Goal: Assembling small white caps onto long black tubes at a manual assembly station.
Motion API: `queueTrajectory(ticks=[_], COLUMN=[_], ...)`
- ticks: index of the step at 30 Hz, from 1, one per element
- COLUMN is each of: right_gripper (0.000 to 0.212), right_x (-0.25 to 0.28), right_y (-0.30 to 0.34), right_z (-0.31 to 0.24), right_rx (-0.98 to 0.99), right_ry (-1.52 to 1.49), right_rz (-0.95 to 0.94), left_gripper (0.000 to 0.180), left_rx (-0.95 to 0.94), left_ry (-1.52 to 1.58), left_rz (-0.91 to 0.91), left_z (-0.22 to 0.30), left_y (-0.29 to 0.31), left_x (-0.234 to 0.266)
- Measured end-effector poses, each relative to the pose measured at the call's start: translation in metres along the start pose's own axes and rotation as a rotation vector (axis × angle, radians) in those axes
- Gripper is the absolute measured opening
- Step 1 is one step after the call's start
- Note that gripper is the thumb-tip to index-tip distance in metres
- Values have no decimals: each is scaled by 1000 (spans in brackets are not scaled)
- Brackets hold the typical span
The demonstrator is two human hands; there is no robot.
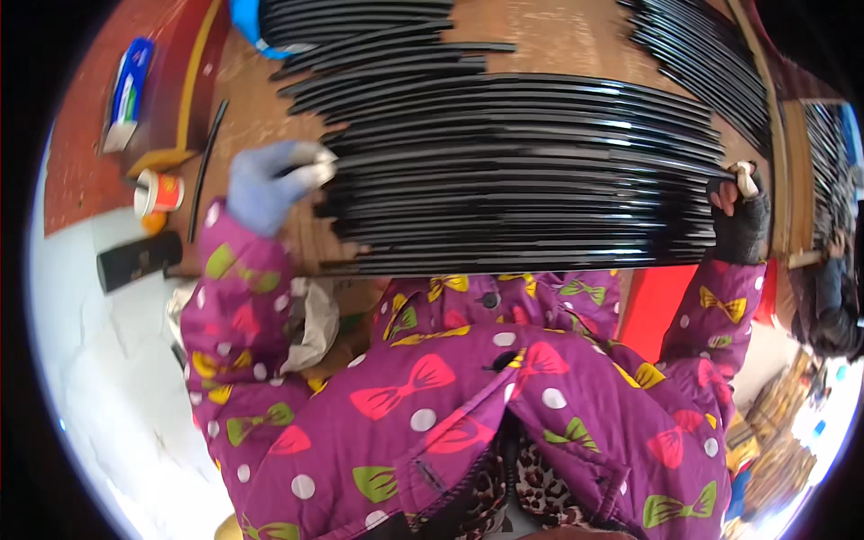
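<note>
Long, glossy black rods (504,211) lie side by side in a wide layer across the brown table. My left hand (270,183), in a blue-grey glove with whitish fingertips, pinches the left end of one black rod (396,155) near the top of the layer. At the opposite end, my right hand (742,211) wears a dark glove with bare fingers and a white wrap on one fingertip. Its fingers are closed at the right ends of the rods, seemingly on that same rod. Whether the rods are solid or hollow I cannot tell.
More black rods (360,22) are heaped at the back left, by a blue wrapping (247,27); another bundle (702,67) lies back right. To the left stand a paper cup (160,193), a dark case (139,261) and a blue box (132,81). Another person's arm (828,301) shows far right.
</note>
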State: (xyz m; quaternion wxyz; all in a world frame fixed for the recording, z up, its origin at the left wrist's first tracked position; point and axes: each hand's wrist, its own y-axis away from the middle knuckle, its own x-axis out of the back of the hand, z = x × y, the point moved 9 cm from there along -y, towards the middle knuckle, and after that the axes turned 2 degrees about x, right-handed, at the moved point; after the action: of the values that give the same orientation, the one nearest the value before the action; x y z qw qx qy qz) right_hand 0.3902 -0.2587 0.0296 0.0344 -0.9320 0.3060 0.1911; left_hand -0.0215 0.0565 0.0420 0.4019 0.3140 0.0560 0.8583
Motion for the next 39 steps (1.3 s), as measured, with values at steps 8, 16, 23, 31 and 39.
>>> queueTrajectory(ticks=[8,16,23,31,39], right_gripper=[35,25,25,23,33], right_x=[31,63,76,43,19], right_y=[-2,11,8,-17,-107], right_z=[1,-31,-29,-60,-45], right_rx=[-67,-82,-99,67,146], right_ry=[-74,146,321,1390,2077], right_rz=[192,158,165,427,133], left_gripper=[14,24,16,14,28], left_rx=[49,29,67,-262,-333], left_ry=[109,-1,0,-545,-959], left_rz=[27,-62,3,219,132], left_z=[-40,-34,-41,38,52], left_y=[2,-8,-3,-37,-67], left_x=[21,12,11,-9,-46])
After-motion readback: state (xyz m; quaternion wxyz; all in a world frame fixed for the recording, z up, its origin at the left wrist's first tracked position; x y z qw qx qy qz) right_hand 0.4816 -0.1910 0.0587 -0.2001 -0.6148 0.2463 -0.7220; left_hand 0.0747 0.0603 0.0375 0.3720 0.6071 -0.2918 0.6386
